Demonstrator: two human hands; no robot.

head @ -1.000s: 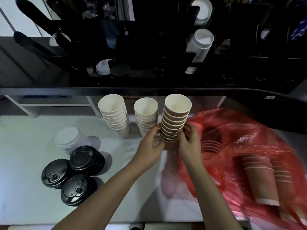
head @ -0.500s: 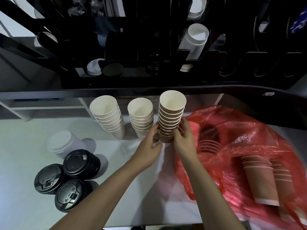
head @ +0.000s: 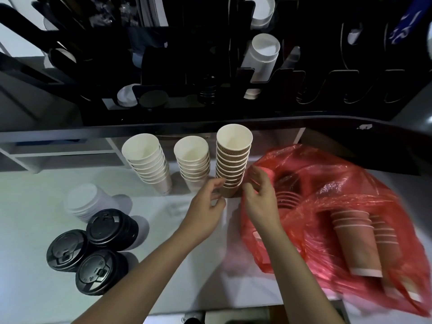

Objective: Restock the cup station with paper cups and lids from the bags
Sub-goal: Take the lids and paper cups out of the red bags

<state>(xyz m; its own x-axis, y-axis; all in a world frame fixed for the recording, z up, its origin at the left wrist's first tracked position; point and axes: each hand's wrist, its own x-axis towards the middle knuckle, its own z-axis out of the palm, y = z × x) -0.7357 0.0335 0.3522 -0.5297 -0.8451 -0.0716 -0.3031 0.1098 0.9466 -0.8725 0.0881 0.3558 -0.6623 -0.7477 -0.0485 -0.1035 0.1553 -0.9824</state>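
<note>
A stack of brown ribbed paper cups (head: 233,157) stands upright on the white counter (head: 35,206), in a row with two stacks of white paper cups (head: 147,164) (head: 192,162). My left hand (head: 205,206) holds the brown stack's base from the left, between finger and thumb. From the right, the curled fingers of my right hand (head: 259,197) hold its lower cups. A red plastic bag (head: 327,183) lies to the right, with more brown cup stacks (head: 355,244) inside it.
Three piles of black lids (head: 109,228) and one pile of white lids (head: 86,202) sit on the counter at the left. The black cup station rack (head: 210,66) rises behind the counter, with white cups (head: 261,54) in its slots.
Both hands have slid down the brown cup stack to its base, and the stack now stands on the counter beside the white stacks. The view has shifted slightly.
</note>
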